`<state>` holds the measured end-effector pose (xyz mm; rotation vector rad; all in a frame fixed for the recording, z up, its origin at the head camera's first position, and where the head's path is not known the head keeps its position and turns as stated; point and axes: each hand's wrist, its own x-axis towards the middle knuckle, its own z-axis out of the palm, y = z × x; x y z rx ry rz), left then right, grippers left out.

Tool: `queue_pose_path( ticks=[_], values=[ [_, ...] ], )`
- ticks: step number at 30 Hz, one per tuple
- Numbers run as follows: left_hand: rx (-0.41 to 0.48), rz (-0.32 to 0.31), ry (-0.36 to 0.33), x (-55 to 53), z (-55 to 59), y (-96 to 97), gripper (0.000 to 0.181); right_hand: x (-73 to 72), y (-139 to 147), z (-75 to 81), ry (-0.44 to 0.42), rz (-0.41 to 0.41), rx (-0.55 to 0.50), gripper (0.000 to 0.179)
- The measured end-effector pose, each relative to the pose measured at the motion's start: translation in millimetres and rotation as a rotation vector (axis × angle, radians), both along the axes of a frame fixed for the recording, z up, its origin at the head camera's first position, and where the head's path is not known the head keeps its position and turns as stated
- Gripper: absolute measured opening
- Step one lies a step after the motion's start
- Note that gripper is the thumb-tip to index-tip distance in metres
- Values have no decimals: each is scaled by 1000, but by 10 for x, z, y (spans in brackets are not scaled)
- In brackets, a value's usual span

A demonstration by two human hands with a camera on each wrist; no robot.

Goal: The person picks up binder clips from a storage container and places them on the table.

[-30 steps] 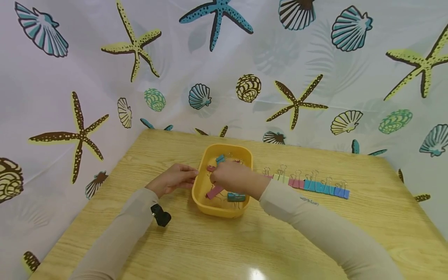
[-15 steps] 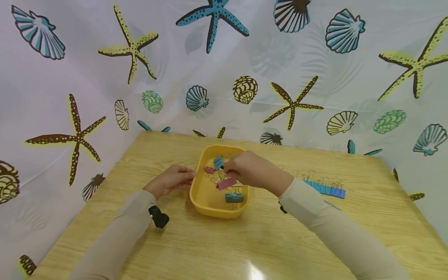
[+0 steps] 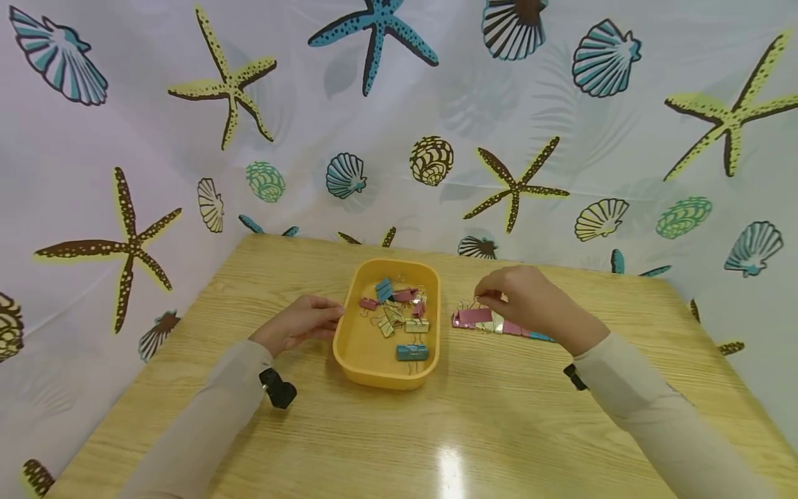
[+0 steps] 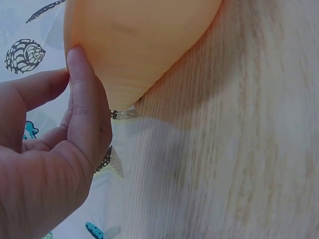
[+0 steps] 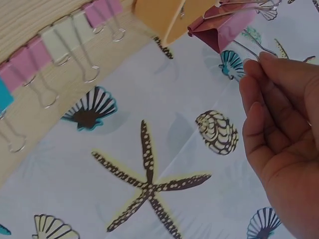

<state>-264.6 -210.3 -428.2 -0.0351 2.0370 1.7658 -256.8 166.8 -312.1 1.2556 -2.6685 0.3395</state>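
Pink binder clip (image 5: 222, 32) in its fingers, the right hand (image 3: 526, 298) I watch remotely pinches a wire handle, fingertips closed together, probably so the coloured body is left free. The clip is just beyond the yellow tray's (image 3: 386, 380) right edge, at the near end of the clip row (image 5: 67, 35); I can't tell whether they touch. The left hand (image 3: 303, 322) pinches the tray's left rim, I judge to steady it. Inside, a teal clip (image 3: 412, 352) lies toward the near right corner.
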Motion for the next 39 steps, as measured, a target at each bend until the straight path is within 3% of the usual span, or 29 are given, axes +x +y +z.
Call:
queue_pose_path(
  ticks=[7, 14, 19, 25, 39],
  values=[
    [12, 3, -5, -4, -7, 3, 45, 35, 660, -42, 39, -141, -47, 11],
    [30, 0, 2, 9, -16, 13, 45, 114, 1405, -130, 106, -291, -8, 14],
    [38, 2, 6, 12, -16, 9, 45, 146, 1804, -283, 48, -363, 32, 11],
    [45, 1, -2, 2, -23, 3, 44, 95, 2106, -457, -76, -449, 60, 11],
    [33, 7, -3, 12, -9, 9, 41, -148, 2417, -731, -171, -470, 55, 14]
  ],
)
